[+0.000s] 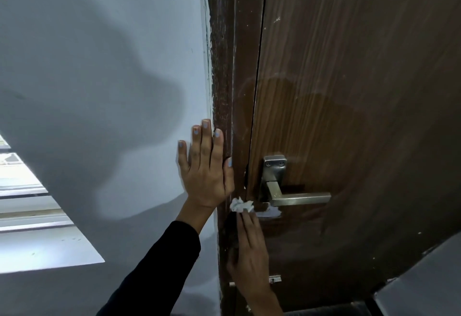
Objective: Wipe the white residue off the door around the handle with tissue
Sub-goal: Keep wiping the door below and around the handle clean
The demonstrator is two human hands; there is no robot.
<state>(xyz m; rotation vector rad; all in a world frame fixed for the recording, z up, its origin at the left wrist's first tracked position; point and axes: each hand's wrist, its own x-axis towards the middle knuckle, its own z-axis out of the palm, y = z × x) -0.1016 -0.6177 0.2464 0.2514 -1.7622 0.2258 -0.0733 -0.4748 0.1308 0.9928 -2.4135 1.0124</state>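
Note:
A dark brown wooden door (349, 91) carries a metal lever handle (294, 197) at lower centre. A white smear of residue (270, 213) sits just under the handle's base. My right hand (249, 248) reaches up from below and presses a crumpled white tissue (241, 205) against the door's edge, just left of the smear. My left hand (205, 168) lies flat, fingers spread, across the wall and the door frame (224, 66), holding nothing. The frame shows white streaks along its length.
A pale grey wall (99, 66) fills the left side, with a bright louvred window (30, 203) at lower left. A small metal bolt (274, 278) sits on the door below the handle. A grey surface (424, 278) juts in at lower right.

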